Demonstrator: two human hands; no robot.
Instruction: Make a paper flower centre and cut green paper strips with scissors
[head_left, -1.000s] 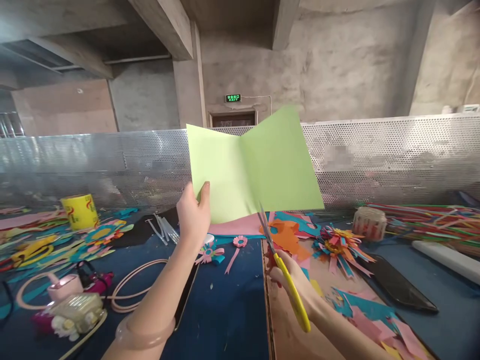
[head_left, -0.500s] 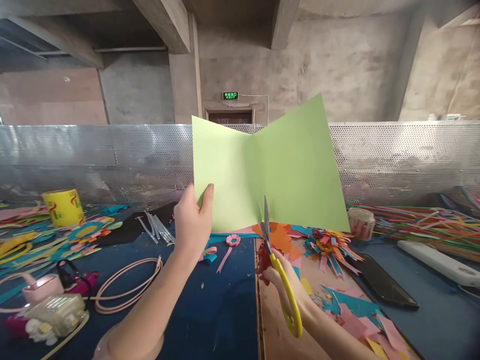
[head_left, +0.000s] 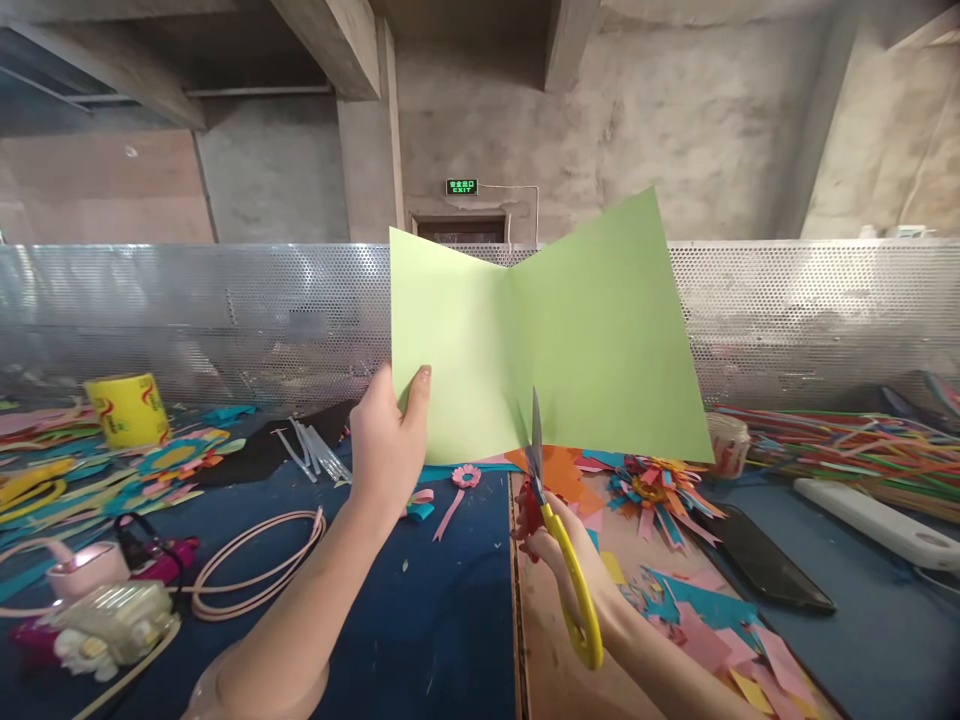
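Pinched at its lower left edge, a large light green sheet of paper [head_left: 600,340] is held upright by my left hand [head_left: 394,435], thumb in front and fingers behind. The sheet bends along a vertical crease near its middle. My right hand [head_left: 559,535] grips a pair of scissors [head_left: 574,590] with yellow and red handles. Their blades point up at the lower edge of the sheet, close to the crease, and one blade shows in front of the paper. Below the sheet lies a small pink paper flower [head_left: 466,478] with a ribbon tail.
Paper scraps [head_left: 712,630] and a multicoloured paper flower [head_left: 652,490] lie on the right, beside a black phone [head_left: 765,560] and a white power strip [head_left: 877,520]. On the left are a coiled pink cable [head_left: 259,565] and a yellow tape roll [head_left: 127,410]. A perforated metal screen [head_left: 187,320] stands behind.
The green sheet has shifted slightly to the right in view, its right side most. Both hands keep their holds, and the scissors remain at the lower edge.
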